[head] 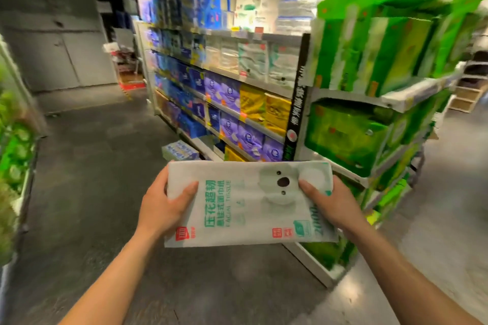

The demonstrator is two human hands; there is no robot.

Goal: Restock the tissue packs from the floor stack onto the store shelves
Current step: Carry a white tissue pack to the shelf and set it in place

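Note:
I hold a white tissue pack (245, 206) with green print and a koala picture flat in front of me, above the floor. My left hand (165, 204) grips its left edge, thumb on top. My right hand (327, 204) grips its right edge the same way. Beyond the pack runs a long store shelf (237, 113) filled with blue, purple, yellow and white tissue packs. A small stack of blue-and-white packs (179, 150) lies on the floor at the shelf's foot.
An end rack (369, 113) full of green tissue packs stands close on the right. Another green-stocked rack (15, 155) edges the left. The dark grey aisle floor (92, 166) stretches ahead to grey doors (52, 47) at the back.

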